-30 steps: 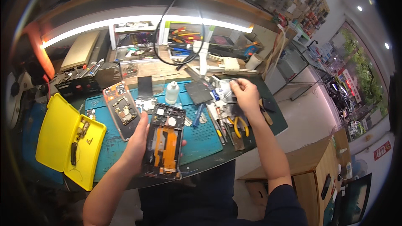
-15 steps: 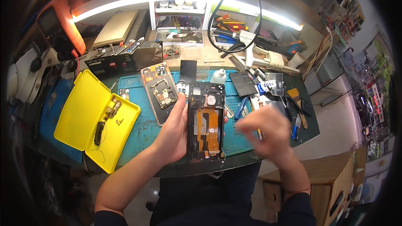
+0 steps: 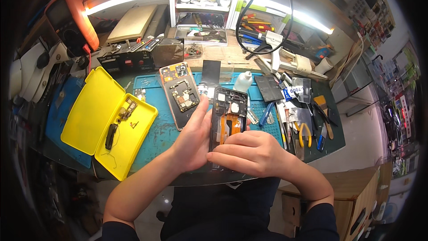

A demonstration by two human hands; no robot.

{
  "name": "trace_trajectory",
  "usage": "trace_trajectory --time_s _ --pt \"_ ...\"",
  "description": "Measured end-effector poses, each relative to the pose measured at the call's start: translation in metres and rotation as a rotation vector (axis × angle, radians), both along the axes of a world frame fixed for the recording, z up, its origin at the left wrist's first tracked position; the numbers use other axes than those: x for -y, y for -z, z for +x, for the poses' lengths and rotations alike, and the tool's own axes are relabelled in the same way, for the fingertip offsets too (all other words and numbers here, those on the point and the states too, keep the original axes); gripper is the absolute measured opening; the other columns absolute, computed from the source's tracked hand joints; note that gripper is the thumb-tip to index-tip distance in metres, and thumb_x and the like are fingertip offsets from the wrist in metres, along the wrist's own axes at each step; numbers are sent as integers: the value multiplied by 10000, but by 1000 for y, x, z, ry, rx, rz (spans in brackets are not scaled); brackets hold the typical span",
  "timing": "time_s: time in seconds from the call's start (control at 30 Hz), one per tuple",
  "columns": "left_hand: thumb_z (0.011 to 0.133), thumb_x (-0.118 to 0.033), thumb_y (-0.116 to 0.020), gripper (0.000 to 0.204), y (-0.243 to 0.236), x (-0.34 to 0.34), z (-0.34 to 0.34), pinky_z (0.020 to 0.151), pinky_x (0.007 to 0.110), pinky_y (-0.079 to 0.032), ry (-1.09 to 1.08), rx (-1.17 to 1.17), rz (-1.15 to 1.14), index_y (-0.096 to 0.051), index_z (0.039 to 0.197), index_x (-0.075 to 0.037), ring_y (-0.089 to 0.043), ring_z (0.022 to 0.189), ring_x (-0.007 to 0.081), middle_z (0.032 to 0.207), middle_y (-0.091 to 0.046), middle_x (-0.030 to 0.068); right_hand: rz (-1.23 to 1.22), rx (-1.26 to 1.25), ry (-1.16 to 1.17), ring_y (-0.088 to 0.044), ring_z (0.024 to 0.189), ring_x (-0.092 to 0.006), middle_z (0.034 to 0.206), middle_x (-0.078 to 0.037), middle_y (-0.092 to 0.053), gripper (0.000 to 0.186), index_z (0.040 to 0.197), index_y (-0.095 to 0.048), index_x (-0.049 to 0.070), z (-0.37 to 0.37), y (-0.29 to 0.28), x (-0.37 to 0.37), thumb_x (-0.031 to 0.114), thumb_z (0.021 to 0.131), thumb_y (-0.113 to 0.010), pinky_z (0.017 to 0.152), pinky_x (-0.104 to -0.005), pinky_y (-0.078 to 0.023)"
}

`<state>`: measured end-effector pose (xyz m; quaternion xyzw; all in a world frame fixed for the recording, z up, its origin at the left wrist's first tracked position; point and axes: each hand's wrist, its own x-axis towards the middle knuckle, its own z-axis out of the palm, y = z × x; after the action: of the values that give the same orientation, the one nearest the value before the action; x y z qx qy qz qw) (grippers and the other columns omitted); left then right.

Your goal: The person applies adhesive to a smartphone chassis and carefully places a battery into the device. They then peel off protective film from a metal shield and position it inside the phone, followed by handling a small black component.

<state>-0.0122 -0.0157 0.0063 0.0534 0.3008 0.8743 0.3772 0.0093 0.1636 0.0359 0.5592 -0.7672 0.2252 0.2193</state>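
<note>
My left hand (image 3: 192, 138) grips an opened phone frame (image 3: 232, 107) by its left edge. Orange flex cables and a pale round pad show inside the frame. Across its lower half lies my right hand (image 3: 256, 151), fingers bent together and wrapped over the frame, hiding that end. Whether the right fingertips pinch a small part cannot be seen. Just beyond my left thumb rests a phone back cover (image 3: 170, 100) with a bare circuit board (image 3: 184, 96) on it. A dark flat panel (image 3: 211, 72) lies behind the frame.
On the left, an unfolded yellow case (image 3: 89, 120) holds small phone parts. A white bottle (image 3: 243, 81) stands on the teal mat (image 3: 156, 138). Yellow-handled pliers (image 3: 305, 136), a blue-handled tool (image 3: 267, 113) and other tools crowd the right. An orange multimeter (image 3: 84, 22) stands back left.
My right hand has come in from the right and settled over the lower part of the phone frame. The whole view has shifted slightly; my left hand keeps its grip.
</note>
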Motion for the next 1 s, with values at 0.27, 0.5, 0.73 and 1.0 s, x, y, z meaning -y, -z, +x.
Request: trace_trajectory --time_s 0.27,0.5,0.73,1.0 --pt "1029 -631 -131 765 -7 -5 3 1058 418 -465 -26 72 -117 -413 1441 -52 -594 1214 281 1313 -592 182 -9 60 40 -688 782 -178 919 -28 -692 384 1147 -681 63 1 3 4 78 763 -695 618 -278 -542" --pt "1021 -655 -171 749 -6 -2 7 923 334 -540 -49 28 -204 -532 1347 -85 -669 1092 206 1218 -667 123 -218 160 128 -699 703 -191 848 -44 -707 354 1106 -684 53 0 10 19 27 761 -761 581 -281 -525" --pt "976 -732 -174 846 1 1 7 1015 415 -502 -22 37 -242 -440 1440 -77 -604 1202 276 1345 -574 192 -377 431 308 -678 664 -170 838 -72 -711 272 1067 -702 44 11 1 25 -6 803 -744 612 -264 -522" --pt "986 -709 -236 774 -5 -3 11 868 399 -571 -81 125 -185 -494 1365 -85 -653 1053 230 1196 -624 115 -623 646 401 -645 775 -108 939 -77 -686 231 1095 -696 -17 21 6 26 -47 866 -686 663 -252 -542"
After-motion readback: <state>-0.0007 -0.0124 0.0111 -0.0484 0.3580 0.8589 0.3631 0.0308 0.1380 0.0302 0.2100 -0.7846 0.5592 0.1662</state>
